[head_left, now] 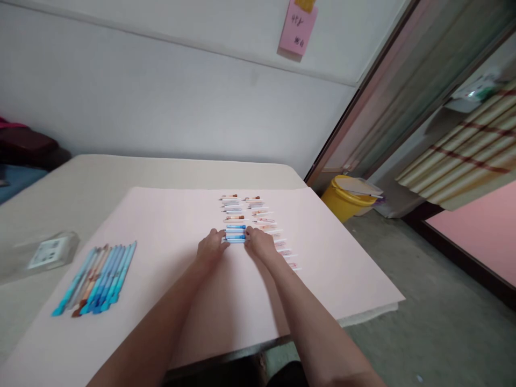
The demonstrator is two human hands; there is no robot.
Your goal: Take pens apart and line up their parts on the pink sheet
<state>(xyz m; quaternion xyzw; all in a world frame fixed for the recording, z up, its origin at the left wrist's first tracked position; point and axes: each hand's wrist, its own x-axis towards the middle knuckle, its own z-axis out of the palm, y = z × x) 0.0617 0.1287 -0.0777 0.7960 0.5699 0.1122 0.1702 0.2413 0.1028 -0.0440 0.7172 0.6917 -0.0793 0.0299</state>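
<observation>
Both hands meet at a blue pen (235, 237) lying crosswise at the near end of a column of pens. My left hand (212, 246) pinches its left end, fingers bent. At the right end, my right hand (258, 242) has its fingers closed on the same pen. Another blue pen (236, 227) lies just beyond. Farther up the column are brown-ended pens (235, 217) and pale ones. Beside it on the right runs a second column of pens (264, 220), partly hidden by my right hand.
A pile of blue, grey and brown pens (100, 277) lies on the left of the pale pink sheet (169, 215). Left of that sits a clear plastic bag (48, 253) with a white label. A yellow bucket (341, 201) stands on the floor beyond the table's right side.
</observation>
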